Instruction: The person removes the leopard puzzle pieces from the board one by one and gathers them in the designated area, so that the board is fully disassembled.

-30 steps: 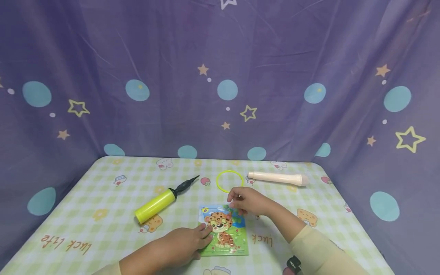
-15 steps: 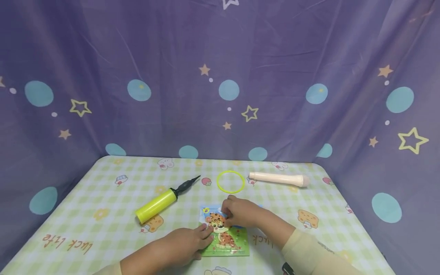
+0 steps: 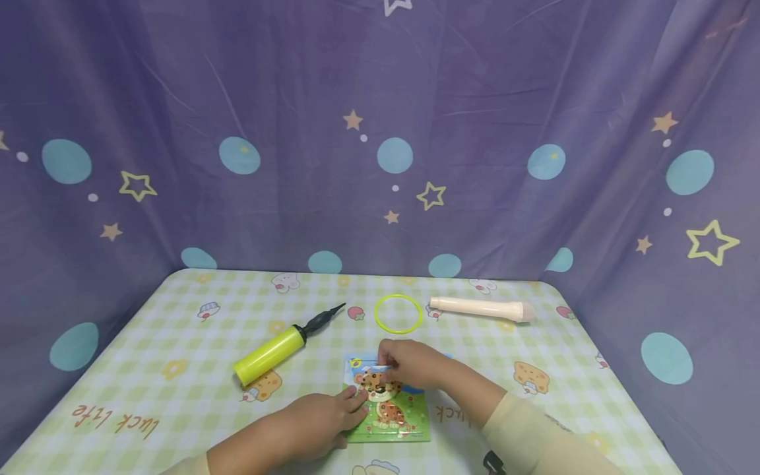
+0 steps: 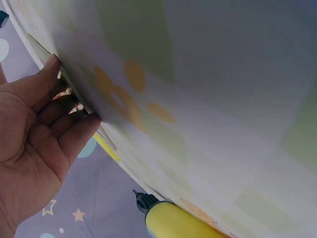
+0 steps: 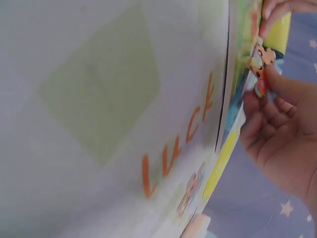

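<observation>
A small jigsaw puzzle [image 3: 412,425] with a cartoon leopard on a green and blue ground lies flat at the front middle of the table. My left hand [image 3: 323,421] rests at its left side, fingertips on the picture; the left wrist view shows the thumb and fingers along the board's edge. Over the puzzle's upper part, my right hand [image 3: 415,364] pinches a puzzle piece [image 5: 259,69] between thumb and fingers. That piece carries part of the leopard's head and stands tilted up from the board. The right hand hides the puzzle's upper right corner in the head view.
A yellow hand pump [image 3: 270,356] with a black nozzle lies to the left. Behind the puzzle is a thin yellow ring [image 3: 376,322], and a pale pink microphone-shaped stick [image 3: 481,308] lies at the back right. A purple curtain [image 3: 285,198] surrounds the checked table [image 3: 178,409].
My right hand has moved left and slightly down, from the puzzle's upper right corner to over the leopard's head, where it pinches a piece. My left hand has stayed in place.
</observation>
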Tool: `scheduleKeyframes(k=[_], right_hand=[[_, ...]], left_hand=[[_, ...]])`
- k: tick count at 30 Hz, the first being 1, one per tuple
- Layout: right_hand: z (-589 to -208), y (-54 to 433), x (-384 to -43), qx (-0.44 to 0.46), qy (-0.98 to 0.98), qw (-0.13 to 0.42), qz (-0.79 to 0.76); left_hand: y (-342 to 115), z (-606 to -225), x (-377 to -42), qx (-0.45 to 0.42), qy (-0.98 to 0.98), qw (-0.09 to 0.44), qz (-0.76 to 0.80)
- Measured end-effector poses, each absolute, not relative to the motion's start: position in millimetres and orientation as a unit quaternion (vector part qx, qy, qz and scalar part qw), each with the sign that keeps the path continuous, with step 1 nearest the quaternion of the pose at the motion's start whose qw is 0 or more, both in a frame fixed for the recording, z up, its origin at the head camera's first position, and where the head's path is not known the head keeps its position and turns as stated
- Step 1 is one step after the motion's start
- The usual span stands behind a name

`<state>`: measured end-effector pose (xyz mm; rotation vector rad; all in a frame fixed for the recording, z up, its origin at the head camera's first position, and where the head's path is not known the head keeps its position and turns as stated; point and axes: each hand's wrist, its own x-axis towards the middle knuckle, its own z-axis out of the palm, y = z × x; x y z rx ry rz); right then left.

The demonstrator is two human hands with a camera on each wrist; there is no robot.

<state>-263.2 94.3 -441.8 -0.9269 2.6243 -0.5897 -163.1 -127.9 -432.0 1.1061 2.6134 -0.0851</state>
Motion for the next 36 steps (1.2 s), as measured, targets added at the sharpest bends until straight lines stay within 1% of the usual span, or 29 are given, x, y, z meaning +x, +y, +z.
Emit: scheduleKeyframes(k=[5, 10, 19, 26, 30, 36], right_hand=[[-436.1, 112.9, -272.9, -0.317, 0.872, 0.194, -0.32], [-429.0, 140.6, -285.8, -0.298, 0.857, 0.216, -0.361], [-423.9, 194.2, -303.0, -0.27, 0.86, 0.213, -0.376], [-428.4, 237.5, -310.4, -0.214, 0.877, 0.219, -0.37], [-431.2, 253.2, -309.4, -0.19, 0.874, 0.223, -0.387], [-435.3, 263.4, -303.5, -0.187, 0.874, 0.245, -0.377]], left_hand=[[-127.1, -430.9, -163.0, 0.385, 0.91, 0.152, -0.032], [-126.7, -430.0, -161.6, 0.383, 0.911, 0.15, -0.021], [-128.1, -430.6, -158.6, 0.369, 0.917, 0.155, -0.012], [-128.4, -430.6, -158.5, 0.367, 0.916, 0.16, 0.009], [-128.2, -430.8, -159.8, 0.369, 0.915, 0.164, 0.013], [-128.2, -430.5, -160.0, 0.37, 0.914, 0.165, 0.012]])
